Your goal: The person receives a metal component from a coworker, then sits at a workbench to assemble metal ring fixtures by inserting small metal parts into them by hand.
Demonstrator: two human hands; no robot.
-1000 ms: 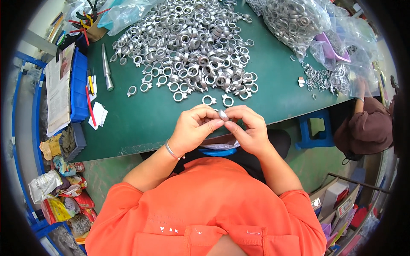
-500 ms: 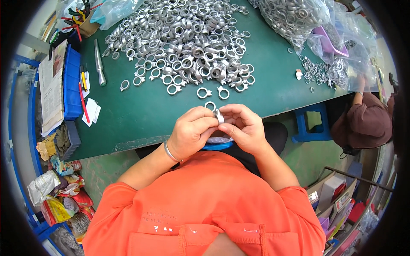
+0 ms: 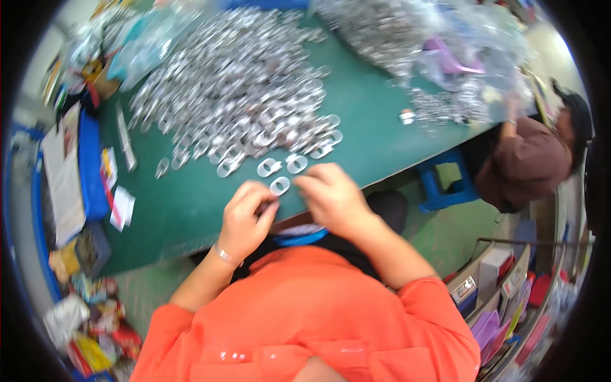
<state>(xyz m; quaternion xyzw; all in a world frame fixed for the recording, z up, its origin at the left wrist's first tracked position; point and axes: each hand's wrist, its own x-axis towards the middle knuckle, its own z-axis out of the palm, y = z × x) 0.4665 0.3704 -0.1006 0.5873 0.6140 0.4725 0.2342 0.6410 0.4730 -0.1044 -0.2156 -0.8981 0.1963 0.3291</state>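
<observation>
A worker in an orange shirt bends over a green worktop (image 3: 382, 146), seen from the head camera, the frame smeared by motion. The left hand (image 3: 245, 219) pinches a small silver metal ring (image 3: 279, 186) between fingertips at the near edge of the worktop, just in front of the chest. The right hand (image 3: 331, 194) hovers just beside it, fingers curled loosely toward the ring; whether it touches the piece cannot be told through the blur.

Beyond the hands a broad heap of similar metal rings (image 3: 235, 89) covers the middle of the worktop, with a few loose pieces (image 3: 283, 165) lying apart near the worker. A clear plastic bag (image 3: 394, 38) full of more parts sits at the far right, a purple scoop-like item partly buried in it.

Judged from the spread, most of the pile is yet to be handled, and only a single piece is in hand.

At the left edge lie a blue tray (image 3: 89, 172) and papers (image 3: 63, 178), with wrappers on the floor below. At the right a second person in a brown top (image 3: 528, 162) works at the worktop's far corner beside a blue stool (image 3: 445, 184).
</observation>
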